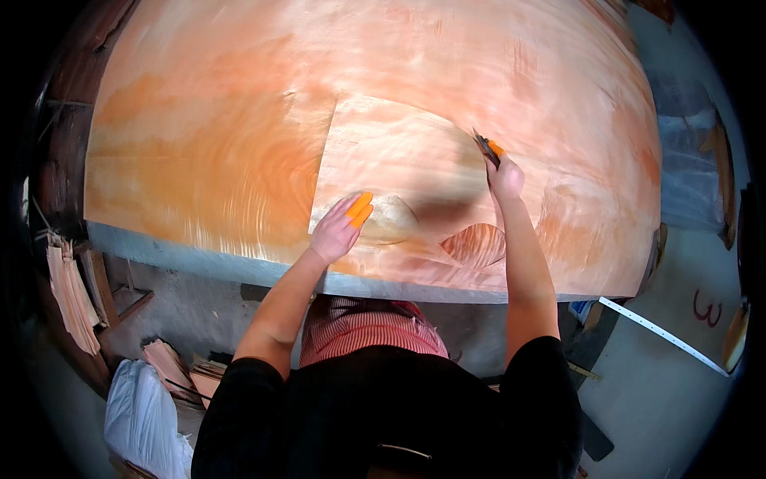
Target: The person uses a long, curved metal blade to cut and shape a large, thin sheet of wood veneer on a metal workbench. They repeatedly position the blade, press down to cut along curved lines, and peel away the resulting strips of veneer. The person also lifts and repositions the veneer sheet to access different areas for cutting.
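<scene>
Left hand lies open, palm down, orange covers on some fingers, on the lower left part of the pale veneer piece, which sits on the big orange-pink veneer sheet over the desk. Right hand is closed around a dark pointed tool, tip near the piece's upper right edge, so most of the piece lies between the hands and forward of the left; darker oval patch is just left of the right forearm.

sign: one curved, dark-red numeral | on: grey floor, right side
</scene>
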{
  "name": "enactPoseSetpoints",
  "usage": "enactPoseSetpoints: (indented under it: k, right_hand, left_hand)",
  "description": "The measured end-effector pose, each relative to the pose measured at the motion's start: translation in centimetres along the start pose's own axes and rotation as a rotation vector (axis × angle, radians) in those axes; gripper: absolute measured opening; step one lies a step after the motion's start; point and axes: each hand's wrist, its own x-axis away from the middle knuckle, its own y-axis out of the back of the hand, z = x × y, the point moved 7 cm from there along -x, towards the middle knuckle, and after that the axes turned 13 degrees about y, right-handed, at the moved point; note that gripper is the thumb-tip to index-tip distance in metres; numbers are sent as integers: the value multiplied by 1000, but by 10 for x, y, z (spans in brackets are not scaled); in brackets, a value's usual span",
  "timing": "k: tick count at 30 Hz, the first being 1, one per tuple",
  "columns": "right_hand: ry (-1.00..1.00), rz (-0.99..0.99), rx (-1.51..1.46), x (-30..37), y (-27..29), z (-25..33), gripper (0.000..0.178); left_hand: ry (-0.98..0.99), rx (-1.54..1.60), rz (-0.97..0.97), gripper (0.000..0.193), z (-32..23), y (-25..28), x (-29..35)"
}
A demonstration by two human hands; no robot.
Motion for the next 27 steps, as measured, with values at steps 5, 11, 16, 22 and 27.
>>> enactPoseSetpoints:
  k: [5, 11, 16, 22, 27]
  right_hand:
    - [57, -164, 10, 17, 45, 26, 15]
    - [122, -220, -83, 110, 141, 84, 33]
    - [269, -216, -137, 204, 190, 142, 41]
    - [243, -203, -221, 247, 221, 180, 34]
    - [15, -203, -228, 238, 228, 131, 23]
  left_hand:
    - [-10, 5, 12, 39, 0, 4, 1]
    - [-21, 22, -16, 37, 0, 6, 3]
    - [115, 118, 83, 38, 11, -12, 8]
    - [127, 77, 23, 36, 7, -20, 12]
    - [-22, 19, 149, 22, -53, 26, 25]
